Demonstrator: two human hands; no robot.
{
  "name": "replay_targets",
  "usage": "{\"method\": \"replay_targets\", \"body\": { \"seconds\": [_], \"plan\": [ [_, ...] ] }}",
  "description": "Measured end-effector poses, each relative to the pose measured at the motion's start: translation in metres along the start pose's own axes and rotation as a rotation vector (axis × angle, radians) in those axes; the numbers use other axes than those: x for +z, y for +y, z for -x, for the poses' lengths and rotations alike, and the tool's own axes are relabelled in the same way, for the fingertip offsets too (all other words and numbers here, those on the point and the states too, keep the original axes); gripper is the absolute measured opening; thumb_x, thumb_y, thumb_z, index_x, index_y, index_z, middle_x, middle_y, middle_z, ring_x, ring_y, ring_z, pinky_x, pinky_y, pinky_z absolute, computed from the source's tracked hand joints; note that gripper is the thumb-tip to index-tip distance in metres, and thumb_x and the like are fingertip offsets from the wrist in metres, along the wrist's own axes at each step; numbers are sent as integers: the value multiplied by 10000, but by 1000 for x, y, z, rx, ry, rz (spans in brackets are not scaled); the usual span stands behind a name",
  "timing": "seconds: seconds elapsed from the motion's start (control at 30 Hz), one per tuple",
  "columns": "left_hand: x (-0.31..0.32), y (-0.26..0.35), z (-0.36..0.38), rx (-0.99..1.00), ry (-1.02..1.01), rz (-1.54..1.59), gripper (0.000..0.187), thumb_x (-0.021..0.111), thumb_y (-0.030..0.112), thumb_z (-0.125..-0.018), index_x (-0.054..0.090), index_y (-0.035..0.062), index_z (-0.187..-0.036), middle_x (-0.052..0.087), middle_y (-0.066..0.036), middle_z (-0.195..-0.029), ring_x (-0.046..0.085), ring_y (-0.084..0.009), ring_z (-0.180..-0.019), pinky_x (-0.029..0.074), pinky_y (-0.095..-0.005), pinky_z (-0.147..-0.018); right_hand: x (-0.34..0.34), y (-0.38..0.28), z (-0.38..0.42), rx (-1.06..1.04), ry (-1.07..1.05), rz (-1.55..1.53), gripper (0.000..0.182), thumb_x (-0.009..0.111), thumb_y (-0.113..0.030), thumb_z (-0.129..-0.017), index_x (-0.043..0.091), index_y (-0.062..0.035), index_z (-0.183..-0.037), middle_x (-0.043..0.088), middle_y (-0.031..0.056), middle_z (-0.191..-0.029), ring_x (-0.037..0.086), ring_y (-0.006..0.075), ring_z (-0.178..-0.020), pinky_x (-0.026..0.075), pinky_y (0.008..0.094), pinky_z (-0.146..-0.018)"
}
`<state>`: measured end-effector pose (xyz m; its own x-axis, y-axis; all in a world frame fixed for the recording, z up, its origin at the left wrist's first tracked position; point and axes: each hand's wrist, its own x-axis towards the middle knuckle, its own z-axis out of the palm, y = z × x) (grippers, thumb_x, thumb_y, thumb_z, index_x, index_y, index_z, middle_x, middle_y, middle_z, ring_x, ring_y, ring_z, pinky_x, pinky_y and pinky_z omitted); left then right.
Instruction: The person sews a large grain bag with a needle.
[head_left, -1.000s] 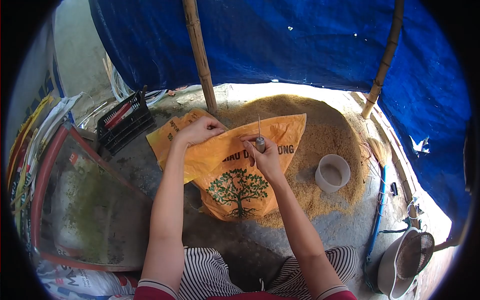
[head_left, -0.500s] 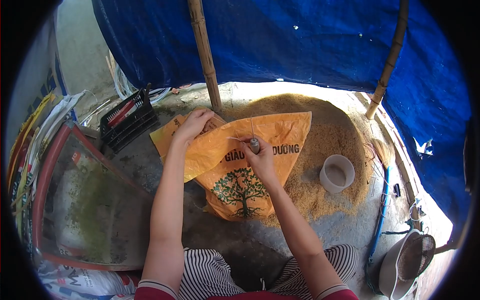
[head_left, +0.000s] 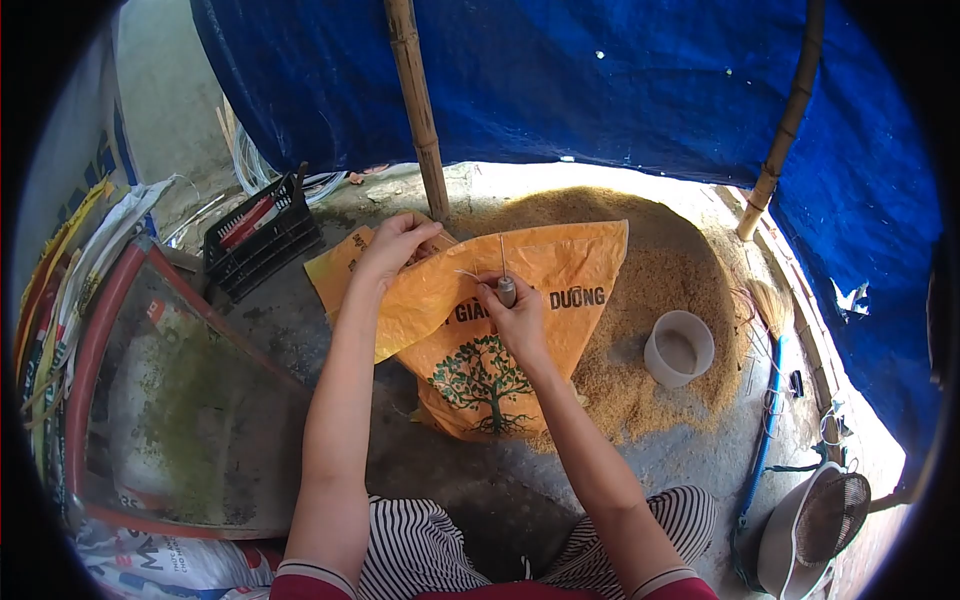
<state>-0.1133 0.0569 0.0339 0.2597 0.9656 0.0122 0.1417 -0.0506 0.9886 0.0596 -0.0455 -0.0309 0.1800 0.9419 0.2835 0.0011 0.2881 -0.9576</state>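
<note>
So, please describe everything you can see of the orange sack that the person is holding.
The orange sack looks like woven plastic, printed with a dark green tree and dark lettering. It stands filled on the concrete floor, against a pile of brown grain. Its top is folded over and flattened. The left hand grips the folded top edge at the far left; the right hand rests on the front, holding a needle tool with a pale thread at the fold.

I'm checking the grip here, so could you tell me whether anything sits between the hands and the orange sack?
Nothing visible does. The left hand grips the folded top of the orange sack directly, and the right hand, holding a needle tool, rests against the sack.
</note>
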Motion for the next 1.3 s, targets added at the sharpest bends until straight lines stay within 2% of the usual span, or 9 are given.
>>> {"method": "replay_targets", "body": {
  "seconds": [0.43, 0.57, 0.63, 0.7, 0.8, 0.9, 0.97, 1.17, 1.3],
  "plan": [
    [12, 12, 0, 48, -49, 288, 130, 610, 129, -879, 557, 24, -935, 644, -73, -811, 589, -101, -647, 433, -213, -515, -13, -13, 1, 45, 81, 17, 248, 500, 48, -806, 611, -31, -1013, 586, 31, -786, 503, 86, -633, 423, 252, -560],
    [24, 18, 1, 61, -41, 185, 164, 623, 167, -876, 561, 46, -967, 595, -14, -724, 530, -78, -576, 390, -191, -501, -42, 5, -9, -167, 254, 135, 280, 461, 57, -824, 576, -17, -1068, 602, 43, -908, 470, 61, -510, 389, 220, -420],
    [33, 25, 5, 91, -14, 143, 183, 641, 191, -865, 574, 58, -972, 566, 18, -677, 490, -58, -541, 363, -173, -502, -60, -3, -12, -263, 445, 245, 311, 515, 21, -825, 552, -42, -1127, 576, 87, -966, 548, 128, -710, 457, 265, -625],
    [40, 33, 11, 349, 0, -484, 310, 726, 251, -784, 614, 45, -987, 556, -2, -757, 535, -108, -654, 418, -231, -580, -77, -15, -14, -262, 543, 239, 346, 524, -10, -845, 507, -46, -1189, 564, 104, -989, 560, 132, -704, 462, 258, -597],
    [59, 41, 29, 487, 79, -820, 479, 794, 308, -684, 630, 9, -1020, 539, -102, -940, 553, -225, -919, 472, -355, -793, -103, -21, -23, -221, 663, 143, 410, 538, -72, -884, 424, -44, -1277, 561, 93, -915, 542, 109, -619, 441, 234, -498],
    [65, 30, 25, 533, 72, -863, 455, 798, 275, -649, 655, 38, -1010, 494, -96, -958, 512, -250, -955, 422, -372, -827, -129, -23, -25, -81, 621, -73, 483, 573, -140, -897, 367, -22, -1318, 563, 61, -774, 519, 93, -533, 427, 226, -428],
    [64, 18, 18, 546, 62, -890, 430, 796, 265, -650, 669, 33, -989, 500, -97, -946, 519, -253, -942, 424, -366, -818, -144, -20, -26, 164, 426, -307, 518, 614, -186, -883, 381, -18, -1313, 556, 40, -744, 509, 95, -500, 427, 237, -421],
    [55, 10, 10, 509, -17, -847, 319, 773, 213, -686, 696, 8, -918, 508, -95, -906, 527, -251, -888, 424, -350, -783, -148, -10, -31, 197, 466, -214, 265, 634, -194, -871, 554, -21, -1055, 497, 1, -549, 443, 80, -393, 358, 225, -359],
    [50, 19, 11, 396, -126, -817, 345, 757, 217, -727, 674, -35, -947, 496, -113, -888, 505, -259, -834, 411, -356, -781, -145, -11, -28, 151, 479, -159, 210, 653, -215, -863, 552, -39, -913, 514, -5, -652, 479, 72, -483, 401, 231, -415]
  ]
}}
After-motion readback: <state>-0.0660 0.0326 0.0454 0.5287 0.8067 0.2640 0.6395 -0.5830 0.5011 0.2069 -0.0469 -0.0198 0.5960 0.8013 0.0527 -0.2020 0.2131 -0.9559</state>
